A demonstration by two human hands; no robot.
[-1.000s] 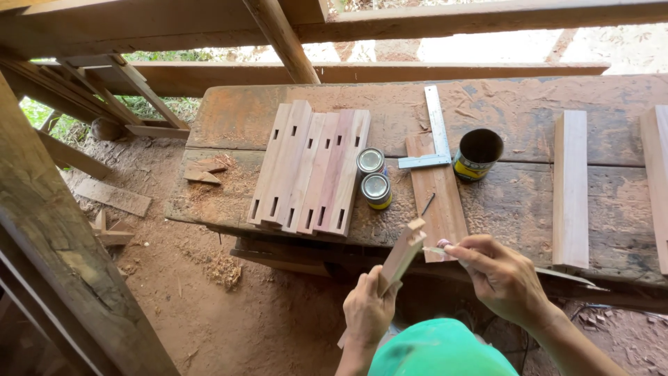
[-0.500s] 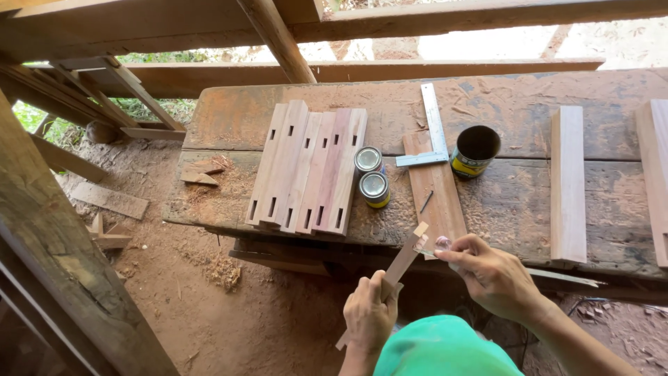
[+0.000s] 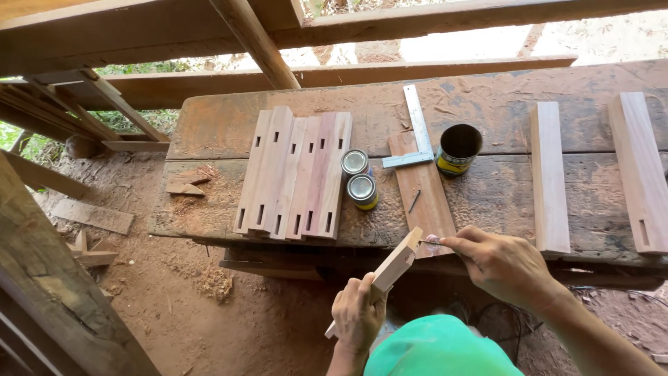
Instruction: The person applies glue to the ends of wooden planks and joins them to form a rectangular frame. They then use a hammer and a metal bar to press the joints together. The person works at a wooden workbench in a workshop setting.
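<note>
My left hand point(image 3: 358, 313) grips a short pale wooden stick point(image 3: 396, 263) and holds it tilted up toward the bench edge. Pinched in the fingers of my right hand point(image 3: 502, 266) is a small thin brush-like tool point(image 3: 430, 241), its tip touching the stick's upper end. Both hands are just in front of the old wooden workbench point(image 3: 487, 104). A reddish board point(image 3: 422, 186) with a nail on it lies on the bench just beyond the stick. Two small closed tins point(image 3: 359, 177) and an open dark can point(image 3: 458, 149) stand nearby.
Several slotted boards point(image 3: 295, 173) lie side by side on the bench's left. A metal square point(image 3: 416, 132) rests at the back of the reddish board. Two longer boards point(image 3: 595, 174) lie at the right. Wood scraps and sawdust point(image 3: 188, 182) lie at the left edge; beams cross behind.
My right hand has brought the small tool's tip onto the stick's upper end. The stick's top has shifted slightly.
</note>
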